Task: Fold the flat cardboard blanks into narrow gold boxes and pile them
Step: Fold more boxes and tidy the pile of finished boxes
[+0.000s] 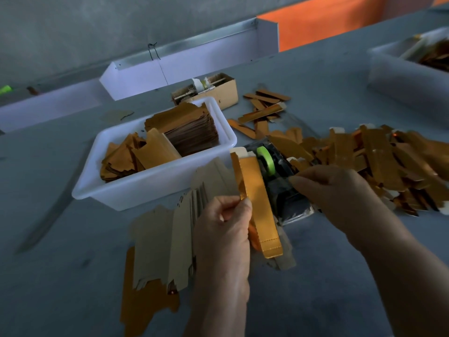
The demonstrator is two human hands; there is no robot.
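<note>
2 hands are working 1 narrow gold cardboard box, half-formed and held above the grey table. The left hand is pinching its long edge, seemingly to steady it for taping. The right hand is reaching at the black tape dispenser with green roll, fingertips closed, contents indiscernible. Fanned beige flat blanks are lying underneath; the finished gold pile is running off-frame right.

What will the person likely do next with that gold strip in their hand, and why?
Probably pull tape from the dispenser and seal the box. The left hand grips the half-folded box, and the right hand pinches at the dispenser beside it.
</note>
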